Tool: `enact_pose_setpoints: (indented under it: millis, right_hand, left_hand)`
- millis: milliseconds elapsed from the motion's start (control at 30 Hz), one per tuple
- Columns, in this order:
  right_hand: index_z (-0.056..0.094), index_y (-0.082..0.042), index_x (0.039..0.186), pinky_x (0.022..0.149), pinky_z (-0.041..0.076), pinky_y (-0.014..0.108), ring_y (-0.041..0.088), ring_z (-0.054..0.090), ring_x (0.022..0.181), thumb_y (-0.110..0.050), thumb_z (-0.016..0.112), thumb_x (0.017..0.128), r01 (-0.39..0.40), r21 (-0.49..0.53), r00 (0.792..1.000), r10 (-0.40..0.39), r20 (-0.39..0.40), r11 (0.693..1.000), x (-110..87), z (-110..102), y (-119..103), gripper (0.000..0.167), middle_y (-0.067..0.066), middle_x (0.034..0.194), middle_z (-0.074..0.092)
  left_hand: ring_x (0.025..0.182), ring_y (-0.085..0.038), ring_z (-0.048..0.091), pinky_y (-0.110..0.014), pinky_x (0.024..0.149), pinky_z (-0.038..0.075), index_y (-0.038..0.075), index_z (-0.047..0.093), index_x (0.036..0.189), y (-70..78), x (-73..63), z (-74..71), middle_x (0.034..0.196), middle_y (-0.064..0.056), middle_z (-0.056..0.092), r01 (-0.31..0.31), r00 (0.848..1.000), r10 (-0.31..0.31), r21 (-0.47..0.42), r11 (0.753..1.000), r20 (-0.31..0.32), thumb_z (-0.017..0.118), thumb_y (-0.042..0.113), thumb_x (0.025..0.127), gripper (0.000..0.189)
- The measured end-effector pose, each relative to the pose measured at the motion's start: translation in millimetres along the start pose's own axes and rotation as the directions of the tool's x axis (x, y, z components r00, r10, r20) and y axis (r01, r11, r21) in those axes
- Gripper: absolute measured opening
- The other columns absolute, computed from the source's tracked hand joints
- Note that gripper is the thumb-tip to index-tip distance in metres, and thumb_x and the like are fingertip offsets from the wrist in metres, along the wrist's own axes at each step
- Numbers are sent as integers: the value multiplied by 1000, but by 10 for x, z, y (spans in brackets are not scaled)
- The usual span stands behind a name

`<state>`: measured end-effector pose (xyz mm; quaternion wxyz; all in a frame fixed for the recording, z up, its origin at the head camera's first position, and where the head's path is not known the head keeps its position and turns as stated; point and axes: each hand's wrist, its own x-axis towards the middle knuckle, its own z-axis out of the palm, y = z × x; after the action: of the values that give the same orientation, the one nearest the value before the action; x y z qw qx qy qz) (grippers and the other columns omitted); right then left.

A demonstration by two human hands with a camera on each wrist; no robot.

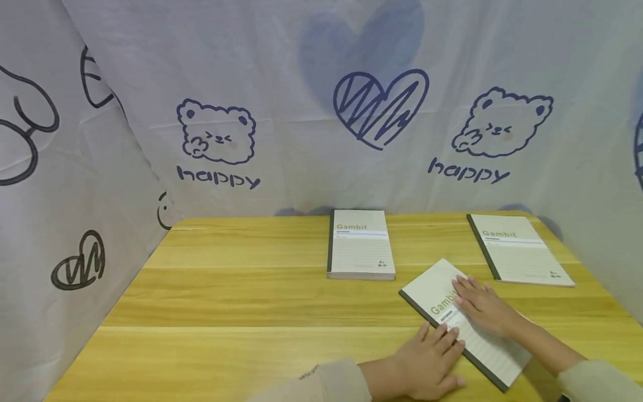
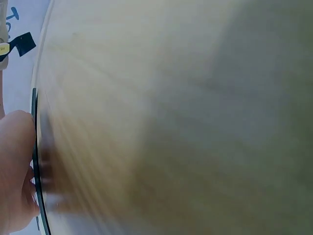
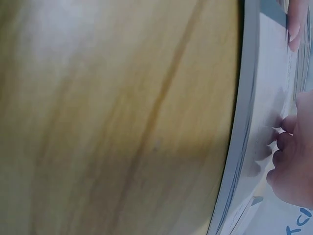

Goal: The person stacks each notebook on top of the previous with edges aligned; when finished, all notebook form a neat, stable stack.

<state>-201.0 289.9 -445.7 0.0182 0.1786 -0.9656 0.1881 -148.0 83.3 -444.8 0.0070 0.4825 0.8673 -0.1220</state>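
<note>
A white Gambit notebook [image 1: 494,349] with a dark spine lies slanted on the wooden table at the front right. Across its upper right part rests my right hand [image 1: 484,309], fingers fairly straight on the cover. My left hand [image 1: 431,360] is spread at the spine side, its fingertips touching the notebook's edge. In the left wrist view the left hand [image 2: 17,166] sits beside the dark spine [image 2: 40,186]. The right wrist view shows the right hand [image 3: 296,156] over the pale cover; other fingers [image 3: 294,24] appear at the top edge.
A neat stack of Gambit notebooks [image 1: 360,245] stands at the back middle of the table [image 1: 226,301]. Another Gambit notebook [image 1: 519,249] lies at the back right. A white printed cloth [image 1: 301,167] hangs behind and along the sides.
</note>
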Motion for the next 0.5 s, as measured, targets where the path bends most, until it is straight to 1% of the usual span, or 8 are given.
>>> enact_pose_setpoints:
  millis: [100,200,333,500]
  right_hand:
    - [42,12,132,100,17,70,56,26,128,-26,40,99,1,-3,1000,-1,-2,1000,-2,-1,0,50,34,139,34]
    - [43,10,132,99,19,70,55,28,127,-26,40,99,5,-25,1000,-5,-10,1000,-8,-9,-7,49,33,139,35]
    - [44,9,132,99,22,69,54,30,127,-26,40,99,1,-59,1000,-2,-11,998,-16,-14,-20,48,31,139,37]
    - [45,9,131,99,24,68,53,31,127,-26,39,99,-17,-84,1000,16,-12,996,-39,-12,-19,48,31,138,38]
  left_hand:
    - [143,-11,15,-34,115,20,25,19,149,-20,-6,0,155,6,18,-4,1000,4,19,1000,5,10,56,96,62]
    - [143,-11,14,-34,116,18,27,18,149,-48,-6,-8,155,7,16,-12,1000,11,17,1000,17,10,56,96,61]
    - [143,-10,15,-33,116,18,27,20,148,-95,-10,-20,154,7,19,-9,1000,9,0,1000,26,11,56,96,61]
    - [142,-10,19,-31,116,20,26,25,147,-184,-26,-39,153,9,22,11,999,-10,-31,999,43,12,54,97,59]
